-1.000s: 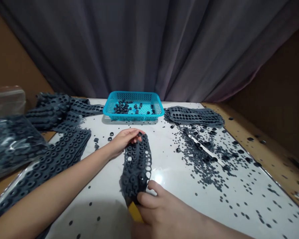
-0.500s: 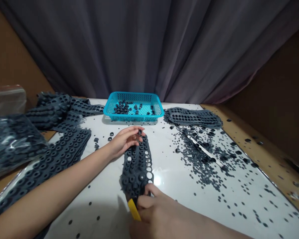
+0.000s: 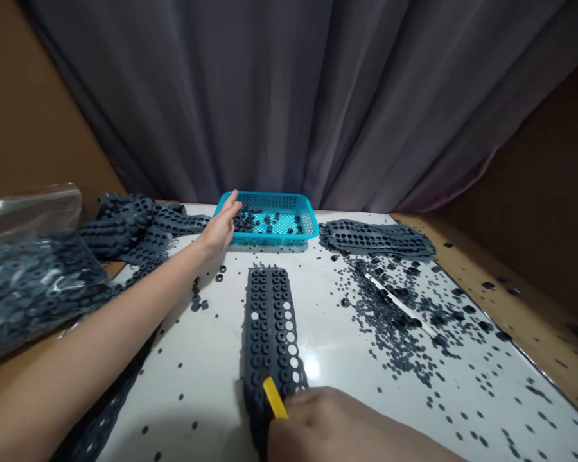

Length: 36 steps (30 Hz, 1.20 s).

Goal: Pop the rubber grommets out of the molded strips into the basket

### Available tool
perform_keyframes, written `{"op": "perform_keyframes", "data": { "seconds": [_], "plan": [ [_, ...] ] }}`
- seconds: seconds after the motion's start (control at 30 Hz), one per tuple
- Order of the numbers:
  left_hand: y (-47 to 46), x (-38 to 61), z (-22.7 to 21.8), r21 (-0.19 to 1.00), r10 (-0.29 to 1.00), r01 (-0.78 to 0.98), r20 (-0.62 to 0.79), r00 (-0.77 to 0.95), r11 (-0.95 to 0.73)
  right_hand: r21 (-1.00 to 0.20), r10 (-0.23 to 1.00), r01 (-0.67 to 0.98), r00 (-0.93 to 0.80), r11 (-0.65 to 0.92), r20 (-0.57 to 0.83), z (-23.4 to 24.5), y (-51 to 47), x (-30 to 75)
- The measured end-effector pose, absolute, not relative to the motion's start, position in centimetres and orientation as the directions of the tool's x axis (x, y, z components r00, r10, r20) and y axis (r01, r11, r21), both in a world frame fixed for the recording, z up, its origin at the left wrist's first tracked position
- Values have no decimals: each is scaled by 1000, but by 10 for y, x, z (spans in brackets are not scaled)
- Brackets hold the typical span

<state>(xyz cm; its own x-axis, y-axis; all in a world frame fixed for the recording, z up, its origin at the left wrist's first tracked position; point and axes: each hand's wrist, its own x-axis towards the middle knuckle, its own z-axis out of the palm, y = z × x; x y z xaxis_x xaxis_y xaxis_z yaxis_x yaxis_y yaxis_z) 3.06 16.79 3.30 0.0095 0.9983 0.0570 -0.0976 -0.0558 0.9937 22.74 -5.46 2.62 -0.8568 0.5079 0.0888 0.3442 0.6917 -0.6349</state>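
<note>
Head view: one dark grey rubber sheet (image 3: 270, 327) lying lengthwise on a white desk (image 3: 197, 391), its moulded rings mostly in place, with a few emptied holes along the right edge and one toward the left, so most of this sheet appears left to clear. Right hand (image 3: 327, 427) lies at the sheet's near end over a yellow tool (image 3: 274, 398), whose tip touches the sheet; its fingers are hidden, so the grip cannot be told. Left hand (image 3: 219, 228) sits at the rim of a turquoise plastic basket (image 3: 274, 239), fingers (image 3: 230, 204) extended and open, holding nothing visible, just beside loose rings (image 3: 270, 224). Also present: stacked sheets (image 3: 376, 239), a clear plastic bag of rings (image 3: 33, 285), scattered grey discs (image 3: 390, 314). No legible brand or writing.
</note>
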Motion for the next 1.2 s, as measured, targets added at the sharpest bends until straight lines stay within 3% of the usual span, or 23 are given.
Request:
{"op": "perform_keyframes", "data": {
  "seconds": [0.1,0.17,0.27,0.37,0.43,0.5,0.57,0.67,0.87,1.2],
  "plan": [
    [183,24,35,990,1000,-142,-19,3,19,-750,494,275,-866,601,78,30,-54,229],
    [190,20,32,991,999,-132,-12,-52,5,-822,547,223,-828,524,124,37,-50,233],
    [197,17,28,995,989,-61,68,-134,-77,-920,649,179,-755,348,98,46,-41,241],
    [196,24,27,980,967,55,199,-161,-192,-949,762,250,-648,192,-16,39,-27,248],
    [187,35,29,937,952,208,299,-59,-281,-958,878,273,-475,84,-58,22,-13,252],
    [172,48,31,823,916,405,332,226,-398,-985,959,168,-270,-42,-87,1,3,255],
    [154,61,34,689,811,512,194,553,-513,-989,986,-36,-95,-144,-140,-19,19,258],
    [131,76,36,630,672,535,-29,740,-563,-970,981,-157,22,-186,-192,-35,35,262],
    [115,88,27,534,629,675,-305,715,-509,-992,993,22,8,-121,-121,-35,38,260],
    [108,95,22,381,690,735,-275,670,-561,-984,984,58,-42,-171,-173,-36,48,259]
  ]
}}
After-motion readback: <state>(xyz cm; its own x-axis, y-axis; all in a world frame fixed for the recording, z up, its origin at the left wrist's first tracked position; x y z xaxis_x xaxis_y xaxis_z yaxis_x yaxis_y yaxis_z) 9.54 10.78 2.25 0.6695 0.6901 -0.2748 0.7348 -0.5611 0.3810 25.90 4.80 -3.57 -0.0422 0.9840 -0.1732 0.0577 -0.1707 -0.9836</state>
